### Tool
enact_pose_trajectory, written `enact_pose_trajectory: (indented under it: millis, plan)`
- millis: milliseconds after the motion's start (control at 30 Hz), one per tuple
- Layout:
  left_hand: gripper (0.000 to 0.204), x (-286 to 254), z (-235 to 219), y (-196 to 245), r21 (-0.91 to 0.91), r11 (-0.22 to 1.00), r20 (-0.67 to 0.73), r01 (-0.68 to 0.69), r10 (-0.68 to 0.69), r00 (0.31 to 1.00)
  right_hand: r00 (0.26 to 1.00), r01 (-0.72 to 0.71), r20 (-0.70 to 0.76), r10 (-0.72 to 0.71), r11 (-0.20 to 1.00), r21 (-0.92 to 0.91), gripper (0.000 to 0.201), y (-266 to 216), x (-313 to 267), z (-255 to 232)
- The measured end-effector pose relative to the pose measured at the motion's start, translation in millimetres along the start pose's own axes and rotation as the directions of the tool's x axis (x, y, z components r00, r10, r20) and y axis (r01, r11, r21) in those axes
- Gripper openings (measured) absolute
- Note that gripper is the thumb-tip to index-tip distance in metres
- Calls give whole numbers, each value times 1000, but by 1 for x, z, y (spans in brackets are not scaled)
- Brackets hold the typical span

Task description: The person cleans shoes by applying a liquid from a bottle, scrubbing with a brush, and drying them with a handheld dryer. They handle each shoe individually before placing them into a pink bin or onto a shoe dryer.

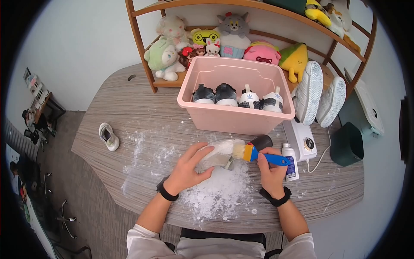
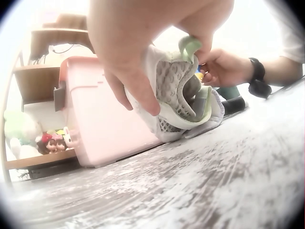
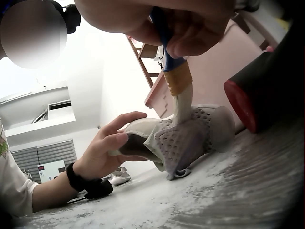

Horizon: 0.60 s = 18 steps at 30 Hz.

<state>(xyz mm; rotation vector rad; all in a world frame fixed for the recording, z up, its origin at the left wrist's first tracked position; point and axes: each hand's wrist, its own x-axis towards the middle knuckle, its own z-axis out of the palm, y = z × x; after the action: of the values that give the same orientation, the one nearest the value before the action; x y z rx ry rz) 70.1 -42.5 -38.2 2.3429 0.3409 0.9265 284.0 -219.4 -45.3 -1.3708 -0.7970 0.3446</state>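
My left hand (image 1: 186, 169) grips a small pale shoe (image 1: 215, 160) by its heel end, thumb on one side and fingers on the other. Light green trim and perforated panels show on the shoe (image 2: 174, 90) in the left wrist view. In my right hand (image 1: 271, 176) is a paintbrush (image 1: 276, 159) with a blue handle and yellow band, pinched between thumb and fingers. Its pale bristles press against the perforated toe part of the shoe (image 3: 181, 143), which lies tilted low over the table. White powder (image 1: 217, 196) coats the shoe and the tabletop below.
Behind stands a pink bin (image 1: 237, 120) holding several shoes. A dark cylinder (image 1: 262, 141), a white bottle (image 1: 291, 163) and a white device (image 1: 302, 140) with upright white shoes (image 1: 309, 95) are at right. Another small shoe (image 1: 109, 137) sits left. Plush toys (image 1: 234, 34) fill the shelf.
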Motion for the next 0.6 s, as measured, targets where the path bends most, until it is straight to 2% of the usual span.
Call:
enact_pose_trajectory:
  millis: [67,100,167,200,333,400,533,600]
  plan:
    - [63,0,0,0,1,1000,-1,-2,2,1000,995,102,4,-103,994,47,15,-1,-4,1]
    - [63,1,0,0,5,1000,1,-8,8,1000,995,103,3,-104,993,48,15,-3,-8,3]
    - [63,1,0,0,6,1000,5,-12,12,1000,994,36,102,-49,991,131,14,-9,-16,5]
    - [63,1,0,1,5,1000,6,-19,19,1000,986,33,162,-49,994,100,14,-10,-16,7]
    - [64,0,1,1,-1,1000,10,-4,4,1000,988,36,152,-36,999,7,15,-6,-11,11]
    - [64,0,1,1,1,1000,9,-13,13,1000,997,64,56,-61,996,-56,16,-6,-6,7]
    - [69,1,-2,3,-18,1000,41,10,-9,999,996,85,28,-86,996,12,16,1,-9,2]
    - [71,1,-3,5,1,1000,62,3,-3,998,992,56,115,-62,997,53,16,-9,-17,3]
